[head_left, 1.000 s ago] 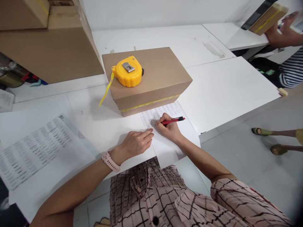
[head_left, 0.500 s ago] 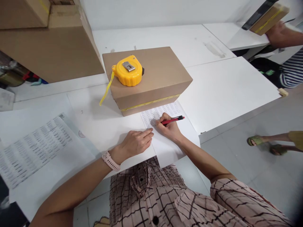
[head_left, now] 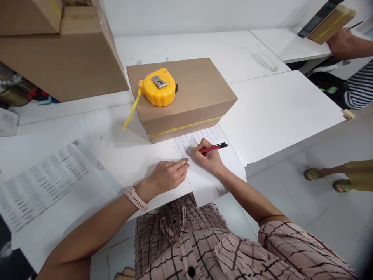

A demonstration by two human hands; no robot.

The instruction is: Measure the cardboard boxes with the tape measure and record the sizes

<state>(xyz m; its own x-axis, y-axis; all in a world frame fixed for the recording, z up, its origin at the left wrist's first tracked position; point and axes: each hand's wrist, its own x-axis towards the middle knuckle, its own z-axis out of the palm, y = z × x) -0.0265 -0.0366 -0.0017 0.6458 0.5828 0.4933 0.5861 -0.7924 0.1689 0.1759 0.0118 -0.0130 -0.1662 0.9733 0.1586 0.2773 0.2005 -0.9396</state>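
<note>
My right hand grips a red and black pen, its tip down on a sheet of paper with rows of small writing. My left hand lies flat on the table, fingers stretched out, fingertips on the sheet's left edge. Just beyond both hands stands a brown cardboard box with a yellow tape line along its side; it covers the far end of the sheet. On top of the box sits a yellow tape measure with a metal clip and a yellow strap.
Printed sheets spread over the table's left side. Large cardboard boxes are stacked at the back left. To the right, a person in a striped sleeve is beside another box. Someone's sandalled foot is on the tiled floor.
My hands, the pen, the box and the tape measure stay almost in place. On the floor at right, one of the other person's feet has shifted a little.
</note>
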